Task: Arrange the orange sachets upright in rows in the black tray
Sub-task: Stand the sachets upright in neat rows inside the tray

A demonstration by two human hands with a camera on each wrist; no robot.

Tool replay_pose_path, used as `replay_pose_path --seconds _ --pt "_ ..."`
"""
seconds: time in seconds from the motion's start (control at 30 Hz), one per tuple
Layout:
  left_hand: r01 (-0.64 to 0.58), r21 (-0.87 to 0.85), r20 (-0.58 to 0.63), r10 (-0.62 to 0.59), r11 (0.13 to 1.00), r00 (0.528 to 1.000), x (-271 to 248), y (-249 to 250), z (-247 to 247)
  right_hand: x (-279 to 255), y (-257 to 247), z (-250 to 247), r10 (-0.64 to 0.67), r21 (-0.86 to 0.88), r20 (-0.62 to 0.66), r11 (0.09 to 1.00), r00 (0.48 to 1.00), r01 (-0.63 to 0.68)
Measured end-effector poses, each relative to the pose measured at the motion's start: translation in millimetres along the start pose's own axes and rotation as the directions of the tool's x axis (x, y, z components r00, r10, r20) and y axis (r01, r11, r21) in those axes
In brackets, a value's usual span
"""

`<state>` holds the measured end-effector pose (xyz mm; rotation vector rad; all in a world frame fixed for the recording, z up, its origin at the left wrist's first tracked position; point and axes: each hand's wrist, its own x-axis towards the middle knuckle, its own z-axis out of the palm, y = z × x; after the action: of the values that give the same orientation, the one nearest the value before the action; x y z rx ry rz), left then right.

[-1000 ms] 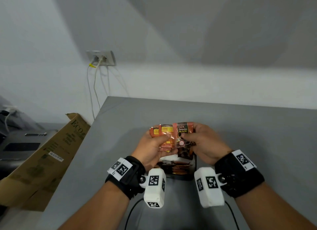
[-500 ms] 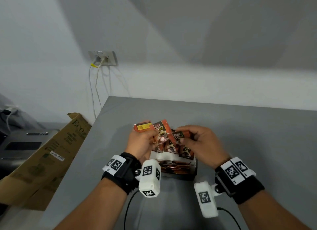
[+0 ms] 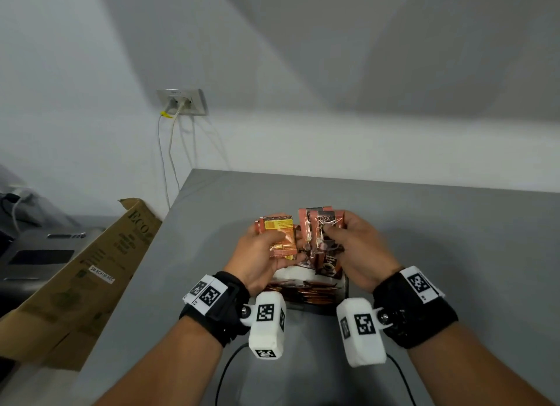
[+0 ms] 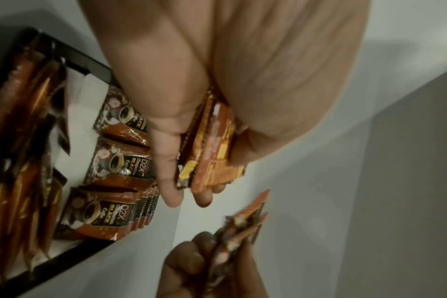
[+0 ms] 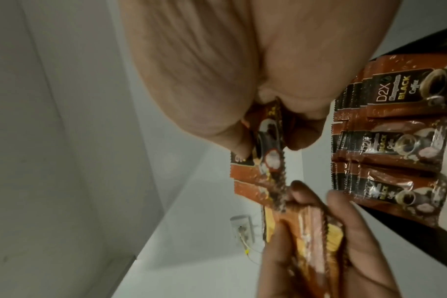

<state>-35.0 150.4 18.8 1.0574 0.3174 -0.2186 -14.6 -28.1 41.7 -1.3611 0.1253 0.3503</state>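
Both hands hover over the far end of the black tray (image 3: pixel 346 287), each holding orange sachets. My left hand (image 3: pixel 281 248) grips a small stack (image 3: pixel 278 233) with the yellow back label facing me; thumb and fingers clamp it (image 4: pixel 212 153). My right hand (image 3: pixel 330 233) pinches a few sachets (image 3: pixel 321 227) with their fronts facing me, also seen edge-on (image 5: pixel 92 145). Inside the tray (image 4: pixel 89 62), rows of sachets (image 4: pixel 120 161) stand packed together, with more rows nearer me (image 3: pixel 312 293).
The tray sits on a grey table (image 3: pixel 454 239) near its front edge. An open cardboard box (image 3: pixel 91 269) leans off the table's left side. A wall socket (image 3: pixel 181 102) with hanging cables is behind. Wrist-camera cables (image 3: pixel 230 369) trail below my forearms.
The sachets, held together one second ago and tilted left half a second ago, now stand upright in two separate bundles, one per hand. Both hands stay over the tray.
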Motion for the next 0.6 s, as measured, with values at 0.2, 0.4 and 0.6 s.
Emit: replay_pose_path --seconds 0.2,0.4,0.6 --pt "-0.083 0.167 0.076 0.071 0.982 0.995 -4 -8 8 -4 -4 13 0.044 0.044 0.158 0.998 0.986 -0.052" --pt "0.115 -0.014 -0.009 -0.115 0.993 0.993 1 -1 -1 -2 -11 3 -0.284 -0.371 0.067 0.883 0.956 0.289" --pt "-0.025 -0.041 -0.144 0.019 0.999 0.989 9 5 -5 -8 -4 -11 -0.308 -0.629 0.338 0.629 0.889 0.457"
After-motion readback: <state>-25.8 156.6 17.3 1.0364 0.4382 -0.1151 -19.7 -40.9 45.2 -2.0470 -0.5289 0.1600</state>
